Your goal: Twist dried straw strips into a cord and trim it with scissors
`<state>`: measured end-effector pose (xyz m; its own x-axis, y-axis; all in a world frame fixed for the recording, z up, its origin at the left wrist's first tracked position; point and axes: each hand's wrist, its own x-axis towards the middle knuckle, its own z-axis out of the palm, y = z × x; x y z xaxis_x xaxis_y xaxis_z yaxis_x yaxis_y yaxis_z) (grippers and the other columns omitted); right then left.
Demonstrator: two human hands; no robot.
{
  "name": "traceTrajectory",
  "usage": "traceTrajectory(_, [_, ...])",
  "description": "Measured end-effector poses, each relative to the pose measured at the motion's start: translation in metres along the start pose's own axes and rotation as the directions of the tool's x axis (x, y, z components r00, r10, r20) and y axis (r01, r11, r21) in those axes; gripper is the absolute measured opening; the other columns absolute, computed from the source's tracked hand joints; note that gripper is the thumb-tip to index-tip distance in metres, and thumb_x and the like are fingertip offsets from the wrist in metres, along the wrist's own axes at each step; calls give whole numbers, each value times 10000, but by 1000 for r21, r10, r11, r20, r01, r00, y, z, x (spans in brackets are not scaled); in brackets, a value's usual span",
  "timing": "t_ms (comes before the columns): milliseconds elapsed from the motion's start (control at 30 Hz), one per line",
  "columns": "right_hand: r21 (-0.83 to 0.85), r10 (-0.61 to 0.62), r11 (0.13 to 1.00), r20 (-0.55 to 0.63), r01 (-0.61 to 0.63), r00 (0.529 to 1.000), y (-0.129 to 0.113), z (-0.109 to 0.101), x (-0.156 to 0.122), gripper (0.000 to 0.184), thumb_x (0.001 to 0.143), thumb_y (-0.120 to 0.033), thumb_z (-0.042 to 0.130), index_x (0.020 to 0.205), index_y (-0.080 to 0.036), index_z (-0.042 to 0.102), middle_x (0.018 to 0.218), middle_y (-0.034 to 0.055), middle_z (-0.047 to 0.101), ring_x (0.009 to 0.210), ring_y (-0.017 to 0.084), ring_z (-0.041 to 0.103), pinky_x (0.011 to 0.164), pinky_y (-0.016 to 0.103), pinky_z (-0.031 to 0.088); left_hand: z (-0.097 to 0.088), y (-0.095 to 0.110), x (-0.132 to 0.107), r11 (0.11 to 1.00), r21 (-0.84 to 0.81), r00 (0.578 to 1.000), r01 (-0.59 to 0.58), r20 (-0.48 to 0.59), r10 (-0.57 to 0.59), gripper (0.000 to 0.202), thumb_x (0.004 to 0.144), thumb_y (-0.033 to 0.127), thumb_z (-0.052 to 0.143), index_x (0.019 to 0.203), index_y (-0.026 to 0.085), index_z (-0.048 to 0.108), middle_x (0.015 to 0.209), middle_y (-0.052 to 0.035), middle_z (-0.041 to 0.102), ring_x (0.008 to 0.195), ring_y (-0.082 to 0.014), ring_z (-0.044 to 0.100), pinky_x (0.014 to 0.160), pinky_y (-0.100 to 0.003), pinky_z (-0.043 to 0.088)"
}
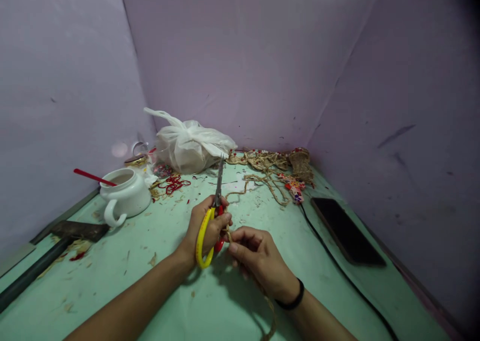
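My left hand [204, 226] is closed around a pair of scissors [206, 236] with one yellow and one red handle, the blades pointing up and away from me. A piece of jute twine [228, 233] passes between my two hands. Thumb and fingertips of my right hand [260, 256], which has a black band at the wrist, pinch that twine close to the scissor handles. One length of the twine hangs down below my right hand toward the near edge of view. Another twine strand [258, 178] runs over the table behind my left hand.
Left stand a white pot [129, 193] with a red stick and a dark-handled tool [75, 231]. A white plastic bag [191, 146], red string [174, 183] and a braided jute pile [266, 159] lie at the back. A phone [345, 231] and black cable [337, 271] lie right.
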<state>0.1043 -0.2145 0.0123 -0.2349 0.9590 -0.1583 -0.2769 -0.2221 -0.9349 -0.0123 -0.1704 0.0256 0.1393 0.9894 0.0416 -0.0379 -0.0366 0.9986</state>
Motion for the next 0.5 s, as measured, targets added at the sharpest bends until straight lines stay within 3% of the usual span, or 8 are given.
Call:
traceTrajectory(67, [68,20,998,-67,-16,998,-1,-3,2,288,560,-299,731,749,-111,622,493,-28,556,356,39,437,292,126,295,-7,0,2,985,167,999,-45,9,44,188,715,312,510,845,187,457,544,53,486,415,-83,457,397,-184,357])
traceTrajectory(133, [146,41,989,-160,-17,986,-4,-7,5,368,521,-275,756,822,-107,628,547,-13,578,402,52,477,303,125,310,-17,0,3,895,421,988,-150,22,155,181,756,327,456,872,190,479,573,36,510,449,-93,471,441,-200,366])
traceTrajectory(200, [195,50,981,-221,-6,974,-8,-12,7,431,501,-253,768,879,-106,623,576,-4,589,430,58,495,313,123,323,-28,-2,1,709,652,956,-268,88,281,179,764,278,433,915,198,486,619,21,527,514,-108,488,511,-221,382])
traceTrajectory(267, [213,42,977,-248,12,968,-12,-16,7,453,502,-247,769,906,-108,620,592,0,595,443,60,501,314,121,331,-36,-5,-4,528,769,920,-360,198,338,240,735,184,419,970,200,467,727,-7,548,619,-133,509,589,-250,400])
traceTrajectory(367, [214,11,976,-248,44,969,-16,-18,6,419,508,-249,764,884,-118,630,606,-3,592,453,60,502,311,120,328,-40,-10,-13,321,853,898,-413,323,297,411,671,74,395,1064,193,428,911,-66,542,811,-186,511,699,-307,410])
traceTrajectory(500, [154,-48,984,-226,84,973,-17,-16,4,289,527,-265,747,756,-120,649,590,-11,569,460,62,496,312,124,330,-35,-11,-19,93,932,923,-349,326,204,471,671,56,402,1119,201,426,928,-86,540,846,-214,508,716,-339,407])
